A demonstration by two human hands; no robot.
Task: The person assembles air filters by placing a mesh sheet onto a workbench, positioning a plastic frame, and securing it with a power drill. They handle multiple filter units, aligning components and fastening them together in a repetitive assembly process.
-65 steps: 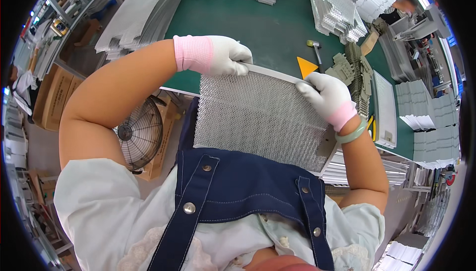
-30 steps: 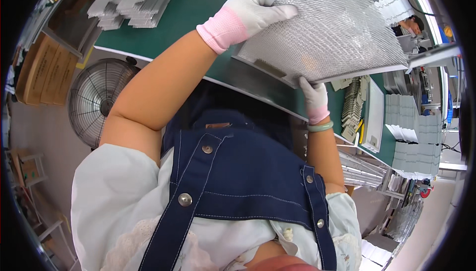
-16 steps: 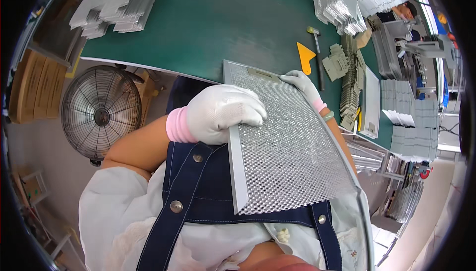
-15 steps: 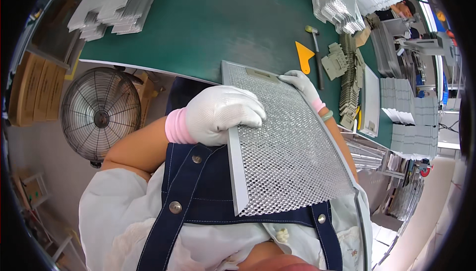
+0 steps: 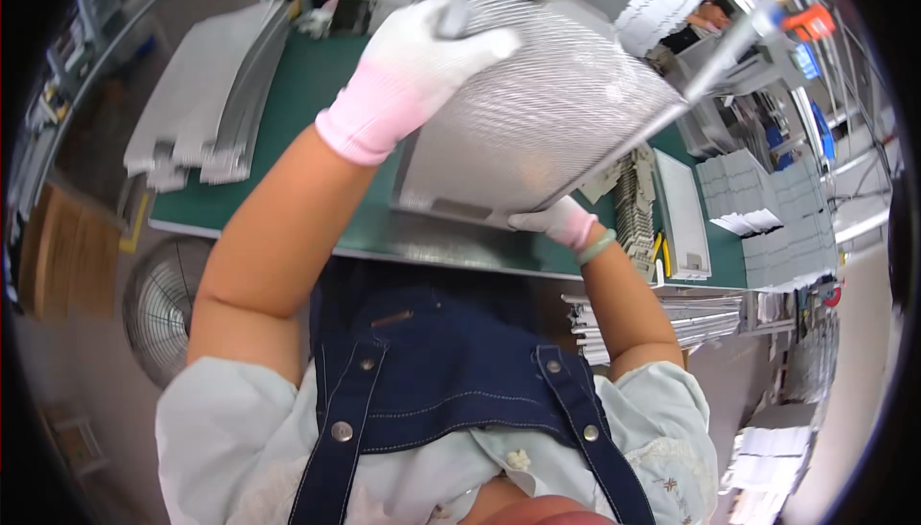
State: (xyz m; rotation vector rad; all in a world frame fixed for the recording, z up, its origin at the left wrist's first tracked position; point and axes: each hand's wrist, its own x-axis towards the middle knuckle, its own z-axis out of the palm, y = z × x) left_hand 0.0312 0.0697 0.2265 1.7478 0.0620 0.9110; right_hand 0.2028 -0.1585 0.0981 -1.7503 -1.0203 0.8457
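Observation:
A framed metal mesh panel (image 5: 552,107) is raised and tilted over the green workbench (image 5: 360,227). My left hand (image 5: 427,50), in a white glove with a pink cuff, is closed around the panel's far left corner. At the near edge, my right hand (image 5: 556,221), gloved alike, grips the frame close to a small recessed tab (image 5: 462,208). The panel's near edge sits low at the bench front; whether it touches the top I cannot tell. Its far part is blurred by motion.
Stacked flat grey panels (image 5: 206,83) lie at the bench's left. On the right are a row of grey-beige clips (image 5: 635,203), a white tray-like frame (image 5: 683,213), yellow-handled pliers (image 5: 660,249) and stacked white panels (image 5: 767,223). A floor fan (image 5: 165,309) stands at left below the bench.
The mesh panel has gone from against my apron to over the bench, its far side swung up. My left hand has moved up and away; my right hand is now at the near edge.

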